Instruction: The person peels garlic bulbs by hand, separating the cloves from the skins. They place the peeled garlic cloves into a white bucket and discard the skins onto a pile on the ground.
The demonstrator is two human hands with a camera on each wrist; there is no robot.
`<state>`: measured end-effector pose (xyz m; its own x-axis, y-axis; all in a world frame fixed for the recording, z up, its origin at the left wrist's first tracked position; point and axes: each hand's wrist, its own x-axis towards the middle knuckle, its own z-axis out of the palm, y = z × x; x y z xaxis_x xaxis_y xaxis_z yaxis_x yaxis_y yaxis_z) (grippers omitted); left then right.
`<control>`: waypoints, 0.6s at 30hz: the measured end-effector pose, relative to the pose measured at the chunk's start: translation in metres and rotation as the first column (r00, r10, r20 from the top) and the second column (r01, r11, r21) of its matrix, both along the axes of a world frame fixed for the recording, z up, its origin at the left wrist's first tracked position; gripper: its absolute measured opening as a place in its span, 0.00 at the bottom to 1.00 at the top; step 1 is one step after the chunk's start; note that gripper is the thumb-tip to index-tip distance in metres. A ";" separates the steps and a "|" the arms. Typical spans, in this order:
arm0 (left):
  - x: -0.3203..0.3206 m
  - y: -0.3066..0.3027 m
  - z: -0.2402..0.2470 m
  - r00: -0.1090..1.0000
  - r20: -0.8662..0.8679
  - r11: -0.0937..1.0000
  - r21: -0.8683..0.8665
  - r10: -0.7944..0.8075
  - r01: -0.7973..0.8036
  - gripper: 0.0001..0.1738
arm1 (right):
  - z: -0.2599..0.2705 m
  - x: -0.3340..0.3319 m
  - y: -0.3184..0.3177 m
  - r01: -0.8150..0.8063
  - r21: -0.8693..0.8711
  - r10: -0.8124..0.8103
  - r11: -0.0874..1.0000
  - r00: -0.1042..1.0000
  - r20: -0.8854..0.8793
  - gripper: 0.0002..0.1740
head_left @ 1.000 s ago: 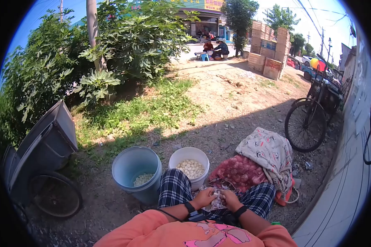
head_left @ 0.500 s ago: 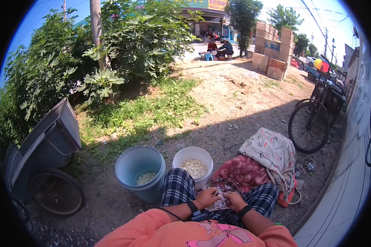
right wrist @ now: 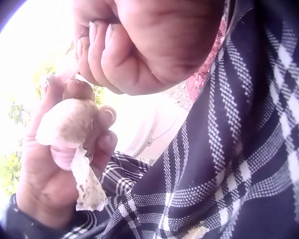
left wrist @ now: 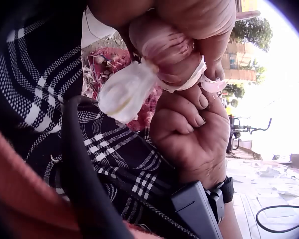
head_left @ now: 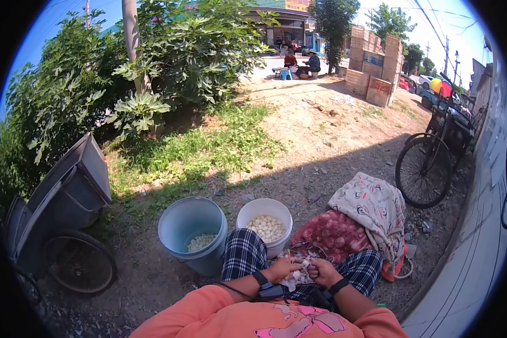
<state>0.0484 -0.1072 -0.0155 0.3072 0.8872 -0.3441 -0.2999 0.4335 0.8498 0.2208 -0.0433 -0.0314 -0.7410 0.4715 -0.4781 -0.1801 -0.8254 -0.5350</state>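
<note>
My left hand grips a garlic bulb with pinkish, streaked cloves. A white flap of papery skin hangs loose from the bulb, and in the right wrist view a torn strip dangles below it. Close against the bulb, my right hand has its fingers curled and pinches a pinkish flake of garlic skin at its fingertips. Loose garlic skins lie in the lap below both hands. A thin brown stick-like end juts out past the left hand.
Ahead stand a white bucket of peeled cloves and a blue bucket holding fewer. A red mesh sack of garlic lies at right under a patterned cloth. A cart is at left; a bicycle stands by the wall.
The right hand has drawn slightly away from the left, and pale garlic skin shows between them. The head view has shifted a little to the left.
</note>
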 end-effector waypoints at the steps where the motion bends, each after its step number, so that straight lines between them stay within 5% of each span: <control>1: 0.002 0.000 -0.004 1.000 -0.002 1.000 -0.021 0.020 -0.020 0.11 | 0.001 -0.001 -0.001 0.016 0.107 -0.023 0.994 0.998 0.059 0.06; 4: 0.005 0.002 -0.018 0.998 -0.051 0.999 -0.018 0.038 -0.039 0.11 | 0.005 -0.006 -0.007 -0.008 0.237 -0.044 0.971 0.977 0.210 0.07; 12: 0.002 0.003 -0.008 0.976 -0.212 0.996 0.081 0.046 -0.029 0.07 | 0.001 -0.004 -0.006 -0.043 0.203 0.014 0.978 0.990 0.138 0.07; 16: 0.002 0.008 -0.040 0.840 -0.492 0.879 0.476 0.230 0.038 0.13 | 0.001 0.000 -0.003 -0.064 0.106 0.062 0.992 0.998 0.021 0.05; 18: 0.003 -0.001 -0.005 0.789 -0.552 0.856 0.513 0.268 0.068 0.14 | -0.001 0.001 -0.002 -0.067 0.077 0.069 0.995 0.998 -0.016 0.05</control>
<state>0.0519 -0.1078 -0.0202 0.0930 0.9939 0.0596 0.3113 -0.0859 0.9464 0.2214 -0.0452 -0.0323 -0.7808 0.4544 -0.4288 -0.1352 -0.7929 -0.5941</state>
